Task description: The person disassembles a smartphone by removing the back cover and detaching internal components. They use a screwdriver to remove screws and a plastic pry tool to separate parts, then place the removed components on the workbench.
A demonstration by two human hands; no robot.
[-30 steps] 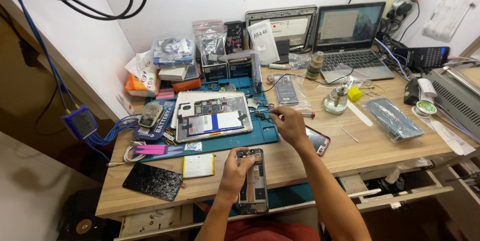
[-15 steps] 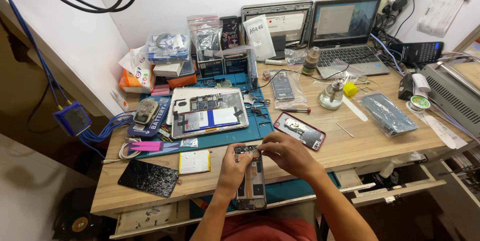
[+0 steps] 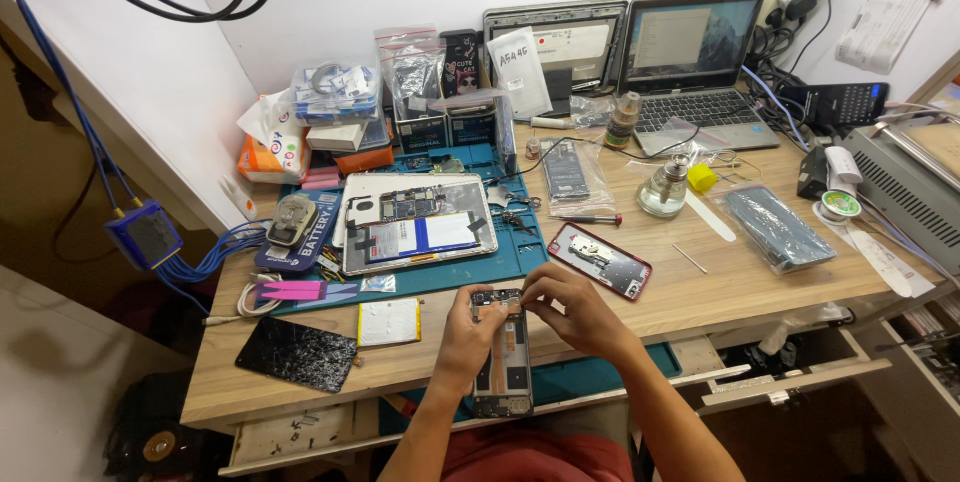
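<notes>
The left hand [image 3: 462, 327] grips one opened phone [image 3: 502, 362] at the front edge of the wooden desk [image 3: 700, 302], and the right hand [image 3: 570, 307] pinches its top end with closed fingers. Nearby lie one red phone case [image 3: 600, 260], one cracked screen [image 3: 296, 354] and one opened tablet [image 3: 415, 224].

Two hands: left hand [image 3: 468, 334], right hand [image 3: 570, 307]. One opened phone [image 3: 502, 367]. One opened tablet [image 3: 415, 224]. One laptop [image 3: 692, 67]. One cracked screen panel [image 3: 297, 354]. One red phone back cover [image 3: 600, 260]. One glass bottle [image 3: 663, 189].
</notes>
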